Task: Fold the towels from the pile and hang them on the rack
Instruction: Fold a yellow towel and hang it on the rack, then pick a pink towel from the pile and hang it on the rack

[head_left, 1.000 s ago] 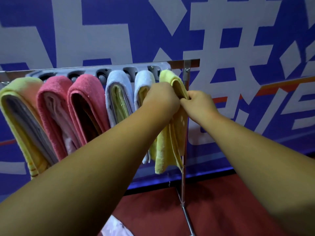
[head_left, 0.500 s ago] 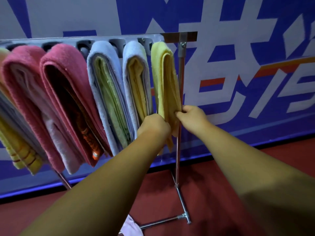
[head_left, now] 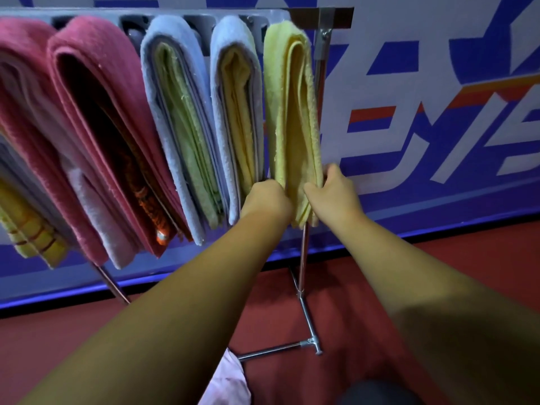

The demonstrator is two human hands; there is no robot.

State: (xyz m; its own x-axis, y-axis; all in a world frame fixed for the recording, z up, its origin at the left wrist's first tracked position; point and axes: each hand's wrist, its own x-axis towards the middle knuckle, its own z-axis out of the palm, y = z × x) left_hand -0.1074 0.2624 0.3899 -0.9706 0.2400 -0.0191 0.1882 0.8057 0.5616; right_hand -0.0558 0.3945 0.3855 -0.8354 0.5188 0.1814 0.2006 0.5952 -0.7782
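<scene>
1. Wall banner [head_left: 438, 83]: blue and white lettering, behind everything.
2. Red floor [head_left: 365, 287].
3. Metal towel rack [head_left: 321, 17]: top bar nearly full, and its right upright runs just beside the last towel.
4. Two pink towels [head_left: 96, 112], then two light blue towels [head_left: 163, 97], folded and draped side by side.
5. Yellow towel [head_left: 292, 112]: the task item, already hung in the last place at the bar's right end.
6. Right hand [head_left: 336, 191]: pinches the towel's lower right edge, thumb on the near face.
7. Left hand [head_left: 267, 200]: curled against the lower left edge with its fingers hidden, so its hold cannot be told.
8. Pale pink cloth [head_left: 228, 381]: on the floor below, probably from the pile.

Risk: a harder pull on one side would likely skew the folded layers or drag the towel off the bar. A sharp tug could also rock the rack.
</scene>
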